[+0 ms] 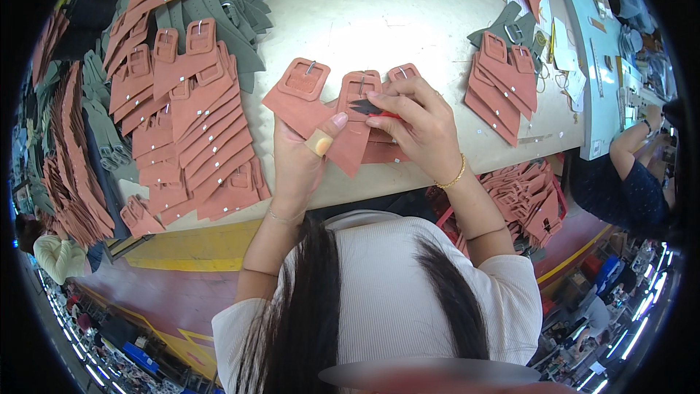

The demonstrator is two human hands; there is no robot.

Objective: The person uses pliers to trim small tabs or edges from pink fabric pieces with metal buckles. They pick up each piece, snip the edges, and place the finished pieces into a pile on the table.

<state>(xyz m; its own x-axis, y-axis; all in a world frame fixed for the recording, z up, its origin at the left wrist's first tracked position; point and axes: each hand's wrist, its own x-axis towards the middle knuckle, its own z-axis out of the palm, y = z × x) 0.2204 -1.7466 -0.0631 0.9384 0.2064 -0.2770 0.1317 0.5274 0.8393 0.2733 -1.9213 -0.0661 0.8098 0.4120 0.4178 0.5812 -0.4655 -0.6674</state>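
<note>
My left hand (pixel 297 164), with a tan band around its thumb, grips a coral strap piece (pixel 353 147) that has a covered square buckle at its top. Between the fingers of my right hand (pixel 419 125) is a pair of thread snips (pixel 370 108) with dark blades and red handles. The blades lie over the buckle, pointing left toward my left thumb. Another coral buckle piece (pixel 300 82) sits beside it, above my left fingers. A third buckle (pixel 402 71) shows partly behind my right hand, its strap mostly hidden.
Overlapping coral buckle straps (pixel 208 142) cover the left of the pale table (pixel 408 11), with green straps (pixel 237 18) behind. A smaller coral stack (pixel 503 91) lies to the right. Below the table edge, more coral pieces (pixel 514 201) fill a container. Another person (pixel 620 182) works at right.
</note>
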